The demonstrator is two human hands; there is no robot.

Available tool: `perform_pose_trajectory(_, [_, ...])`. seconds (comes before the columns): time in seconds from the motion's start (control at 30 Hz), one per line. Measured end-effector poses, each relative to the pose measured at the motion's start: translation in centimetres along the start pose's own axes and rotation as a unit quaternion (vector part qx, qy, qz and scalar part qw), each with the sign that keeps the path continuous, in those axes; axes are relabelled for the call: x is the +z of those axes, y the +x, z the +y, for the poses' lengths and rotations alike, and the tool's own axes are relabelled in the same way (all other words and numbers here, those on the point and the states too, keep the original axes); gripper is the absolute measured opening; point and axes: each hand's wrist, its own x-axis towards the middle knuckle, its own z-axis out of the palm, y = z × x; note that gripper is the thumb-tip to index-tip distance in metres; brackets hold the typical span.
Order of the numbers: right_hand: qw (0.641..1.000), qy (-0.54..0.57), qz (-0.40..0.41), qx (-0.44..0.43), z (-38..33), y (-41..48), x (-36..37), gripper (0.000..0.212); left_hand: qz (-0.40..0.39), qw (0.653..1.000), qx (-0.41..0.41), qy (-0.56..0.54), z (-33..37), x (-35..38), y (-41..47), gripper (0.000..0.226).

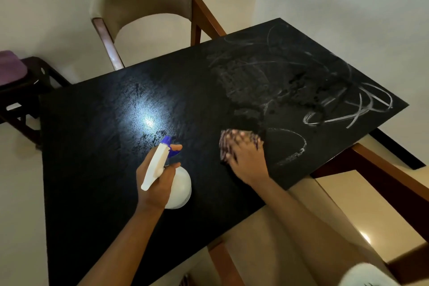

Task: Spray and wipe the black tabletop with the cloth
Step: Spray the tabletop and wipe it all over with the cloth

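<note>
Left hand [155, 183]: curled round the spray bottle [181, 184] neck, forefinger by the trigger, over the desk [104, 134].
Right hand [247, 158]: flat, pressing the cloth [226, 141] onto the desk beside chalk scribbles [362, 104].
Handling: cloth's soft and likely to bunch, so I'd palm it flat; bottle looks light, slick.
Unclear: cloth blurred, mostly under my fingers.

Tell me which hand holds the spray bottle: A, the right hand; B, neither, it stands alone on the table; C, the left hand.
C: the left hand grips the spray bottle at its neck, while the right hand presses the cloth flat on the black tabletop.
</note>
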Motion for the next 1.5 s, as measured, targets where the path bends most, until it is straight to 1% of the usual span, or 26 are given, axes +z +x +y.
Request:
perform_pose_trajectory(0.1, [0.991, 0.009, -0.005, -0.137, -0.2, -7.9, 0.7, 0.056, 0.006, 1.0, 0.008, -0.005, -0.1, 0.0, 0.1, 0.05])
perform_pose_trajectory(0.17, [0.984, 0.004, -0.021, -0.176, 1.5, -10.1, 1.1, 0.056, 0.001, 1.0, 0.018, -0.001, 0.2, 0.3, 0.0, 0.048])
perform_pose_trajectory(0.23, [0.987, -0.008, -0.032, -0.154, 3.6, -8.5, 0.9, 0.057, 0.001, 1.0, 0.026, 0.002, 0.1, 0.5, 0.0, 0.056])
perform_pose_trajectory(0.3, [0.996, -0.023, -0.03, -0.084, 4.9, -5.3, 0.2, 0.059, 0.006, 1.0, 0.03, 0.005, -0.1, 0.5, 0.0, 0.063])
perform_pose_trajectory(0.4, [0.998, -0.026, -0.027, 0.047, 4.8, -1.8, -0.5, 0.059, 0.008, 0.999, 0.046, 0.002, -0.4, 0.4, 0.1, 0.061])
perform_pose_trajectory(0.47, [0.995, -0.017, -0.004, 0.096, 3.1, -2.3, -0.3, 0.057, 0.007, 0.999, 0.038, 0.004, -0.6, 0.4, 0.0, 0.056])
perform_pose_trajectory(0.5, [0.996, -0.013, 0.008, 0.093, 1.9, -3.5, 0.1, 0.057, 0.008, 0.999, 0.034, 0.008, -0.5, 0.5, 0.0, 0.05])
perform_pose_trajectory(0.53, [0.997, -0.009, 0.017, 0.069, 0.7, -5.3, 0.5, 0.058, 0.011, 0.999, 0.03, 0.016, -0.5, 0.5, -0.1, 0.045])
perform_pose_trajectory(0.57, [0.999, 0.0, 0.019, 0.031, -0.5, -7.6, 0.9, 0.058, 0.012, 0.999, 0.028, 0.023, -0.6, 0.5, -0.1, 0.041])
perform_pose_trajectory(0.63, [0.999, 0.023, 0.011, -0.047, -2.2, -12.7, 1.8, 0.057, 0.014, 0.999, 0.024, 0.023, -0.7, 0.5, 0.0, 0.04])
perform_pose_trajectory(0.7, [0.994, 0.028, 0.003, -0.103, -2.0, -15.7, 2.3, 0.057, 0.014, 0.999, 0.025, 0.029, -0.8, 0.3, 0.0, 0.039])
perform_pose_trajectory(0.77, [0.991, 0.014, -0.002, -0.134, 0.0, -14.9, 2.1, 0.056, 0.015, 0.999, 0.022, 0.023, -0.6, 0.4, 0.1, 0.037])
perform_pose_trajectory(0.8, [0.992, 0.005, -0.009, -0.125, 1.1, -13.7, 1.9, 0.055, 0.017, 0.999, 0.02, 0.018, -0.6, 0.4, 0.2, 0.037])
perform_pose_trajectory(0.83, [0.995, -0.001, -0.015, -0.099, 2.2, -12.2, 1.5, 0.055, 0.019, 1.0, 0.018, 0.014, -0.5, 0.5, 0.2, 0.037])
perform_pose_trajectory(0.93, [0.999, 0.001, -0.026, 0.028, 4.8, -8.0, -0.1, 0.058, 0.028, 0.999, 0.008, 0.013, -0.5, 0.7, 0.2, 0.04])
perform_pose_trajectory(1.0, [0.996, 0.003, -0.013, 0.092, 4.8, -7.0, -0.5, 0.054, 0.032, 0.999, 0.014, 0.02, -0.6, 0.6, 0.2, 0.041])
perform_pose_trajectory(1.03, [0.994, 0.01, 0.002, 0.107, 4.2, -7.0, -0.6, 0.053, 0.033, 0.999, 0.017, 0.025, -0.6, 0.5, 0.2, 0.043])
perform_pose_trajectory(1.1, [0.994, 0.026, 0.033, 0.105, 2.5, -8.7, -0.2, 0.053, 0.032, 0.999, 0.019, 0.029, -0.7, 0.4, 0.3, 0.043])
perform_pose_trajectory(1.17, [0.996, 0.054, 0.05, 0.054, 0.9, -11.9, 0.8, 0.052, 0.03, 0.999, 0.016, 0.025, -0.7, 0.3, 0.2, 0.044])
perform_pose_trajectory(1.23, [0.998, 0.061, 0.026, -0.019, 0.7, -14.6, 1.6, 0.05, 0.033, 0.999, 0.01, 0.017, -0.5, 0.2, 0.1, 0.048])
perform_pose_trajectory(1.3, [0.997, 0.041, 0.0, -0.064, 2.6, -14.4, 1.7, 0.05, 0.033, 0.999, 0.001, 0.012, -0.3, 0.2, 0.1, 0.045])
perform_pose_trajectory(1.33, [0.998, 0.031, 0.006, -0.061, 3.7, -13.5, 1.5, 0.051, 0.032, 0.999, -0.003, 0.012, -0.1, 0.2, 0.1, 0.043])
perform_pose_trajectory(1.37, [0.999, 0.027, 0.019, -0.04, 4.6, -12.4, 1.1, 0.051, 0.034, 0.999, -0.004, 0.012, 0.2, 0.3, 0.1, 0.043])
perform_pose_trajectory(1.47, [0.995, 0.048, 0.027, 0.078, 5.8, -9.3, -0.5, 0.051, 0.035, 0.999, -0.011, 0.001, 0.8, 0.5, 0.1, 0.04])
perform_pose_trajectory(1.5, [0.993, 0.055, 0.034, 0.104, 5.6, -9.0, -0.8, 0.05, 0.035, 0.999, -0.018, -0.002, 0.9, 0.5, 0.0, 0.039])
